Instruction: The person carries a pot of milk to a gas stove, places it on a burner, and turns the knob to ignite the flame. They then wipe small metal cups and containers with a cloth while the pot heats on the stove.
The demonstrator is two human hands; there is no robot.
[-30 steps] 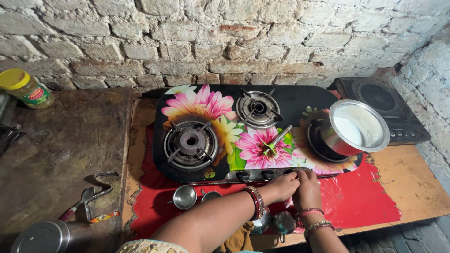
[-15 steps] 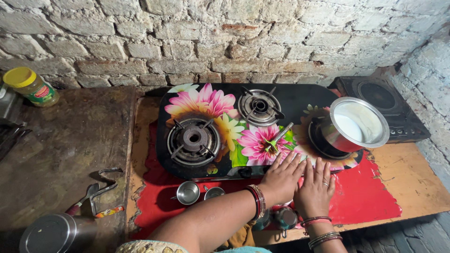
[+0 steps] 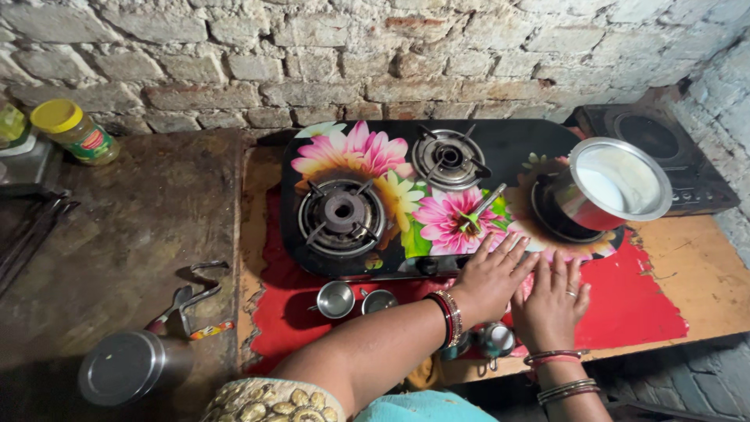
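Note:
A three-burner gas stove (image 3: 516,152) with a flower-printed glass top stands on a wooden board. My left hand (image 3: 492,273) lies flat with fingers spread on the stove's front edge, just above the knobs. My right hand (image 3: 553,301) rests open beside it, fingers spread, over the red sheet (image 3: 633,301) and the stove's front rim. Neither hand holds anything. A steel pot (image 3: 617,187) of white liquid sits on the right burner. A gas lighter (image 3: 483,207) lies on the glass between the burners.
Two small steel cups (image 3: 336,299) stand in front of the stove, and further cups sit under my wrists. Tongs (image 3: 187,297), a steel container (image 3: 129,367) and a yellow-lidded jar (image 3: 74,129) are on the left counter. An induction cooktop (image 3: 660,144) sits at the right, brick wall behind.
Both hands left the stove's front knobs and opened flat with fingers spread on the front edge. The view shifted slightly left and downward.

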